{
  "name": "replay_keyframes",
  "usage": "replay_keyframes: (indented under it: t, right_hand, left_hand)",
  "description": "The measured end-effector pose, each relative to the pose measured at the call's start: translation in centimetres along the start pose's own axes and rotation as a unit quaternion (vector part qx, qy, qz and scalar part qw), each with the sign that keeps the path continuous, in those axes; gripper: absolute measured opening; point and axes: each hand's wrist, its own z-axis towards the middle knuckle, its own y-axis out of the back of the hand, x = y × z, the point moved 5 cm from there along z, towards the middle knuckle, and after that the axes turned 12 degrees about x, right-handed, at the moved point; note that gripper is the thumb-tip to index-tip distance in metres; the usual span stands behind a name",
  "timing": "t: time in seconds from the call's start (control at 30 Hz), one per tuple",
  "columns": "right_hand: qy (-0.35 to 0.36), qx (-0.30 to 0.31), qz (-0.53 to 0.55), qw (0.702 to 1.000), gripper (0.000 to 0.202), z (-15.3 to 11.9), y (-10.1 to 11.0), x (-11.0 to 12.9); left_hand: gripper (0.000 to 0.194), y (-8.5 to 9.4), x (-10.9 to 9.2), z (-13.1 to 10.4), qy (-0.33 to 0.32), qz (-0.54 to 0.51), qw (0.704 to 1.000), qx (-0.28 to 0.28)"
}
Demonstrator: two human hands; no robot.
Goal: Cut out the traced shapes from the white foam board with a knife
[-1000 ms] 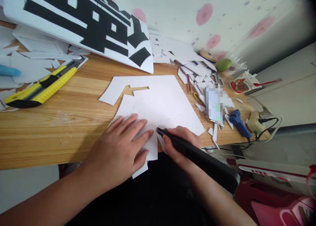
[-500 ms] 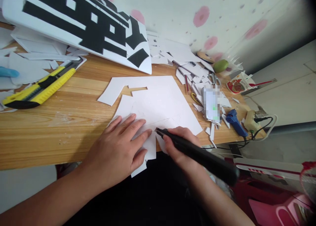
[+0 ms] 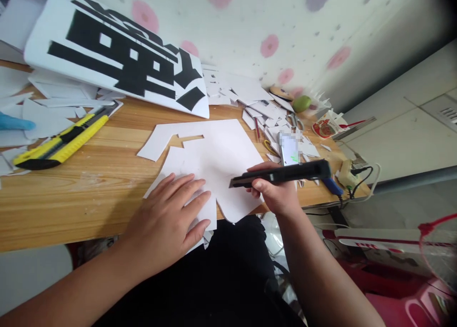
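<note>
A white foam sheet [image 3: 228, 151] with a notch and angular cut edges lies at the table's front edge. My left hand [image 3: 171, 213] rests flat on its lower left part, fingers spread. Above the sheet's right side, my right hand [image 3: 273, 189] grips a black cutter knife [image 3: 285, 173]. The knife's blade points left and appears raised off the sheet. Below the blade, the sheet's rounded lower corner overhangs the table edge.
On the wooden table [image 3: 100, 193] lie a yellow cutter [image 3: 67, 139], white scraps [image 3: 267, 110], a phone [image 3: 290, 148] and a blue glue gun [image 3: 332, 186]. A white board with black characters [image 3: 121, 55] leans at the back left.
My right hand has lifted the black knife away from the cut line and moved right, turning it nearly level. The camera view has shifted. My left hand stays on the sheet.
</note>
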Motion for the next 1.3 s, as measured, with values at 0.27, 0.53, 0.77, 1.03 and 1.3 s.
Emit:
replay_keyframes:
  t: [0.27, 0.53, 0.77, 1.03, 1.3]
  right_hand:
    - [-0.076, 0.069, 0.108, 0.989, 0.038, 2.9, -2.6, -0.9]
    - [-0.071, -0.101, 0.029, 0.992, 0.022, 3.0, -2.9, -1.9]
    - [-0.064, -0.081, -0.018, 0.994, 0.021, 2.8, -3.2, -2.0]
    - [-0.062, -0.068, -0.027, 0.995, 0.020, 2.8, -3.5, -1.7]
    - [-0.063, -0.060, -0.019, 0.996, 0.021, 2.9, -3.4, -1.9]
  left_hand:
    - [0.029, -0.5, 0.4, 0.5, 0.011, -0.008, 1.000, -0.001]
    - [0.031, -0.5, 0.4, 0.5, 0.014, -0.019, 1.000, 0.010]
    - [0.031, -0.5, 0.4, 0.7, 0.006, -0.016, 1.000, 0.003]
    - [0.024, -0.5, 0.4, 0.2, 0.005, -0.031, 0.999, -0.023]
    - [0.024, -0.4, 0.4, 0.3, 0.008, -0.027, 0.999, -0.020]
